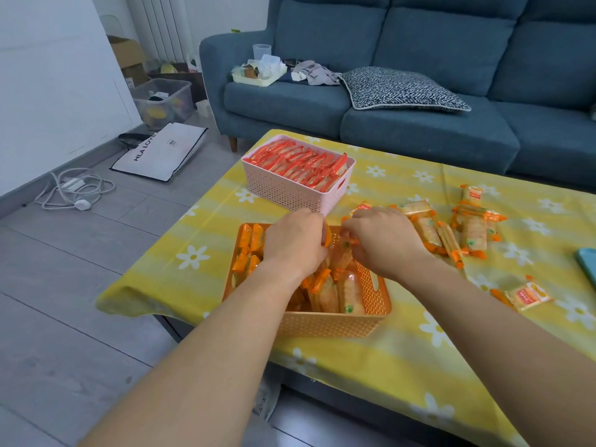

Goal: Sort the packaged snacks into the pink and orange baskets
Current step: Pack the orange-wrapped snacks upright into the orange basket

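The orange basket [335, 324] stands near the table's front edge, partly filled with orange-wrapped snack packs [325, 290]. Both my hands are over its far end. My left hand [295, 241] curls its fingers on upright orange packs inside the basket. My right hand [383, 240] pinches an orange-wrapped pack [349, 241] just above the basket's far rim. Behind it, the pink basket [290, 188] is full of rows of red-wrapped packs [300, 162]. Several loose orange packs [464, 230] lie on the cloth to the right, and one more pack [529, 296] lies nearer me.
The table wears a yellow daisy-print cloth [419, 366]. A blue object [588, 266] pokes in at the right edge. A blue sofa [403, 91] with a cushion stands behind the table. A bag, cables and storage boxes lie on the floor at left.
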A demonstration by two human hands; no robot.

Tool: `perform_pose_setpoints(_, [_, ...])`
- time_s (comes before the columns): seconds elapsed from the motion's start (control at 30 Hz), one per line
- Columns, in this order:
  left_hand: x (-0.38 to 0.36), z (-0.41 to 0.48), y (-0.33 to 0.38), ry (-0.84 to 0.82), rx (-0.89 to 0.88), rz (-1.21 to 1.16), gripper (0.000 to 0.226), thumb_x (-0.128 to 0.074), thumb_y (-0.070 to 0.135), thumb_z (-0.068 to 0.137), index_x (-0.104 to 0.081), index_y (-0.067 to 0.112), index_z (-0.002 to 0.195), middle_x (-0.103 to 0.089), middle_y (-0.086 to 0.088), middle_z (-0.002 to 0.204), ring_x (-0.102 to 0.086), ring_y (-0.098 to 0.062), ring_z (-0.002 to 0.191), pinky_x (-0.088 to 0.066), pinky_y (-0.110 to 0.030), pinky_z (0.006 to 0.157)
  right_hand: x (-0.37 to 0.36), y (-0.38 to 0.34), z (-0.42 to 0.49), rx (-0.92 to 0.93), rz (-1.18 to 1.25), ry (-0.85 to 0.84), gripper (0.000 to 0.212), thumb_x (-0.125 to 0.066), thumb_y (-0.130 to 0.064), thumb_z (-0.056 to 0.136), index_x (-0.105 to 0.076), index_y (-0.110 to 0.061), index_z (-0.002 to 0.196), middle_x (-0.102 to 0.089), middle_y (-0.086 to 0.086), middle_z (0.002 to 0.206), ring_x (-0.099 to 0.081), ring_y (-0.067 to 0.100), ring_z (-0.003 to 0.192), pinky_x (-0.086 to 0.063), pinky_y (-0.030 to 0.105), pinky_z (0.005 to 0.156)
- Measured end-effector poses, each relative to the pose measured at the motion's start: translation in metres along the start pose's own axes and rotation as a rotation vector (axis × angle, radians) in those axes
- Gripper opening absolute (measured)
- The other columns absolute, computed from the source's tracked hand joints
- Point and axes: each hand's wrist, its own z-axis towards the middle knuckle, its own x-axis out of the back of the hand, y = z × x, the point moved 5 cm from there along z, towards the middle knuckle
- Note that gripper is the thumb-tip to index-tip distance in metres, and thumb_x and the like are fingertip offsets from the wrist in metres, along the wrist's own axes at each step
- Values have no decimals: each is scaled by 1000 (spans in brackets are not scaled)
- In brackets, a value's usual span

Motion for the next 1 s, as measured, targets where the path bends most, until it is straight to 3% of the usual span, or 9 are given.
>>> perform_pose_setpoints(0.07, [-7, -2, 2, -23, 1, 79, 15, -73, 36, 84, -66, 24, 90, -63, 0, 100, -62, -28, 100, -49, -38, 72, -1, -2, 0, -27, 125, -15, 19, -58, -17, 88, -65, -27, 103, -63, -1, 104, -65, 30, 95, -48, 35, 65])
perform_pose_setpoints(0.23, [-18, -1, 6, -142, -6, 159, 24, -74, 32, 84, -71, 21, 105, -61, -5, 112, -60, -31, 108, -47, -39, 72, -15, -9, 2, -37, 376, -145, 29, -58, -5, 78, -67, -22, 100, -67, 2, 100, -66, 29, 97, -56, 42, 78])
perform_pose_setpoints(0.37, [10, -4, 4, -104, -14, 21, 13, -63, 32, 86, -69, 24, 95, -65, -1, 101, -63, -29, 99, -48, -35, 68, 3, 8, -9, -183, 429, 65, 31, -52, -12, 80, -69, -29, 100, -72, -8, 103, -66, 22, 97, -57, 40, 74])
perform_pose_setpoints(0.43, [17, -11, 3, -154, -1, -41, 13, -67, 40, 83, -64, 28, 87, -66, 5, 95, -64, -25, 94, -44, -31, 65, 7, 12, -18, -225, 476, 113, 28, -51, -14, 82, -70, -30, 95, -72, -9, 98, -66, 22, 93, -57, 41, 72])
perform_pose_setpoints(0.53, [9, -23, 7, -310, -30, -10, 32, -77, 53, 75, -62, 29, 89, -65, 8, 92, -63, -20, 91, -42, -31, 65, -3, 5, -27, -200, 536, -20, 30, -48, -17, 79, -70, -32, 94, -73, -7, 93, -67, 22, 93, -57, 41, 75])
perform_pose_setpoints(0.7, [-2, -28, 14, -335, -103, 33, 31, -78, 37, 78, -63, 29, 104, -67, 4, 102, -64, -24, 96, -46, -34, 66, -10, 0, -36, -184, 461, -134, 37, -48, -15, 83, -69, -33, 108, -74, -10, 98, -67, 20, 100, -58, 39, 77])
perform_pose_setpoints(0.83, [5, -21, 1, -328, -10, -277, 20, -81, 27, 75, -68, 31, 89, -60, 9, 82, -61, -17, 82, -51, -31, 72, 0, 6, -36, -164, 576, -133, 38, -51, -12, 82, -70, -30, 109, -74, -11, 98, -68, 15, 97, -57, 37, 83])
perform_pose_setpoints(0.9, [10, -16, -11, -292, 68, -501, 16, -84, 24, 75, -71, 27, 83, -59, 8, 72, -59, -15, 70, -47, -29, 67, 5, 0, -36, -95, 726, -200, 42, -57, -11, 80, -69, -28, 116, -71, -14, 105, -67, 8, 93, -55, 31, 86])
perform_pose_setpoints(1.0, [9, -17, -19, -274, 147, -708, 20, -86, 21, 76, -68, 19, 83, -62, 4, 65, -59, -17, 54, -47, -27, 57, 8, -15, -33, -13, 848, -233, 46, -75, -28, 78, -64, -27, 123, -67, -15, 110, -67, 7, 88, -54, 26, 81])
